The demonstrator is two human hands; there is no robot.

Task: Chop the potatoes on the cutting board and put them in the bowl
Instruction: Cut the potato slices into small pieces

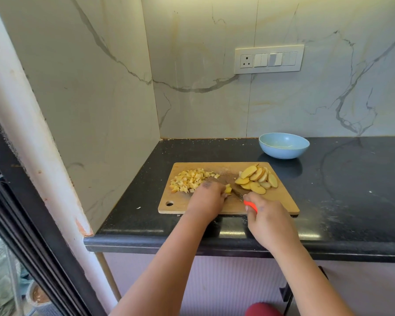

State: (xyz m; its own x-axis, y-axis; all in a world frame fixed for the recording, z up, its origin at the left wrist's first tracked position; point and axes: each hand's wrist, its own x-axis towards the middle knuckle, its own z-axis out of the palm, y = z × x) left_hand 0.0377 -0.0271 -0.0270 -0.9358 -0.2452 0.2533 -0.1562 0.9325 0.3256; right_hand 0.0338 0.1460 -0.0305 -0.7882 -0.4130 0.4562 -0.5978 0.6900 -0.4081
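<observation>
On the cutting board point(281, 202), left grip point(211, 197) pinches potato piece point(228, 190); right grip point(263, 212) clamps knife point(250, 205).

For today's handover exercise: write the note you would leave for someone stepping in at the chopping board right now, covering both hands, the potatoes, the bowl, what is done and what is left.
Left hand: pinning a potato piece on the cutting board.
Right hand: gripping the orange-handled knife, blade by that piece.
Done: diced pile on the board's left.
Left: slices on the board's right are uncut; the blue bowl behind the board holds no potato yet. Finish dicing, then move everything into it.
</observation>
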